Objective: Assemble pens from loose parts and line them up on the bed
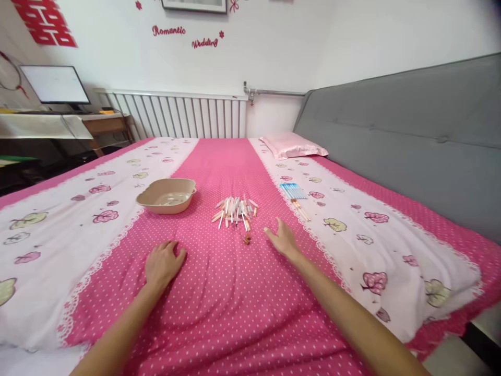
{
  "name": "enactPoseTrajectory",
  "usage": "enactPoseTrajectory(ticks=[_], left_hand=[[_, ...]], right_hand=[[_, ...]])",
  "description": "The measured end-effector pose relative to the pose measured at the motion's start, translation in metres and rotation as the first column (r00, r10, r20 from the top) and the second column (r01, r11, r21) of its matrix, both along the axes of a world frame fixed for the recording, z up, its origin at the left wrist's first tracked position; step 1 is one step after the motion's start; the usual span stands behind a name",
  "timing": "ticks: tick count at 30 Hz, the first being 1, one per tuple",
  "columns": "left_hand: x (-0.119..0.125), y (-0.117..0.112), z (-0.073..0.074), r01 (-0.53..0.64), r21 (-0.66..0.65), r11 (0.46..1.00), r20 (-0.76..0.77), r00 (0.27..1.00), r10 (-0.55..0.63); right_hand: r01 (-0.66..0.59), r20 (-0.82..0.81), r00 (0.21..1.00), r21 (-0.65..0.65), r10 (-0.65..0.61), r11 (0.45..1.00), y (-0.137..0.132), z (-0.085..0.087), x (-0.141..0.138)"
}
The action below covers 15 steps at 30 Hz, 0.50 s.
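Note:
On the pink dotted bedspread [219,282] lies a loose pile of pens [235,210], mostly white, pale pink and orange. My right hand [282,239] is just to the right of the pile, thumb and fingers apart, holding nothing. A small brown piece [247,239], too small to make out, sits between that hand and the pile's near edge. My left hand [163,262] rests on the bedspread at the left, thumb apart from the fingers, with nothing in it. Beyond the right hand is a neat row of blue pens [293,191], with a few brown-and-white pens [300,210] beside it.
A beige plastic basin [166,208] stands left of the pile. Farther back are a pink pillow [291,145], a white radiator [183,115] and a grey headboard [410,125] along the right. A desk [105,124] with a monitor [57,84] is at the far left.

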<state>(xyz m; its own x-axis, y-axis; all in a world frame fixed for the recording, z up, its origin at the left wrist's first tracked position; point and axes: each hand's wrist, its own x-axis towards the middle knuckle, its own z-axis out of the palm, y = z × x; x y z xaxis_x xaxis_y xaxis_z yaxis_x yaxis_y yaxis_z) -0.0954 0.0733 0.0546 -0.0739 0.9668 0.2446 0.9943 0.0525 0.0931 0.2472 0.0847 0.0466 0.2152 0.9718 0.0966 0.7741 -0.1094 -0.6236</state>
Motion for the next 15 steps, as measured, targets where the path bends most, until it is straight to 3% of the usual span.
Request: enactPoseTrajectory(ticks=[3, 7, 11, 15], left_hand=[[0.025, 0.020, 0.005, 0.056, -0.016, 0.998, 0.031, 0.998, -0.056], [0.069, 0.064, 0.003, 0.127, -0.019, 0.992, 0.081, 0.989, -0.125], [0.100, 0.111, -0.005, 0.132, -0.074, 0.989, 0.116, 0.986, -0.123], [0.116, 0.137, -0.010, 0.112, -0.154, 0.982, 0.119, 0.988, -0.094]], right_hand=[[-0.059, 0.095, 0.994, 0.031, 0.055, 0.998, 0.002, -0.022, -0.020], [-0.075, 0.159, 0.986, 0.128, 0.055, 0.989, -0.002, -0.041, -0.025], [-0.082, 0.147, 0.987, 0.147, 0.061, 0.986, -0.003, -0.041, -0.023], [-0.073, 0.141, 0.988, 0.124, 0.055, 0.990, -0.002, -0.036, -0.024]])
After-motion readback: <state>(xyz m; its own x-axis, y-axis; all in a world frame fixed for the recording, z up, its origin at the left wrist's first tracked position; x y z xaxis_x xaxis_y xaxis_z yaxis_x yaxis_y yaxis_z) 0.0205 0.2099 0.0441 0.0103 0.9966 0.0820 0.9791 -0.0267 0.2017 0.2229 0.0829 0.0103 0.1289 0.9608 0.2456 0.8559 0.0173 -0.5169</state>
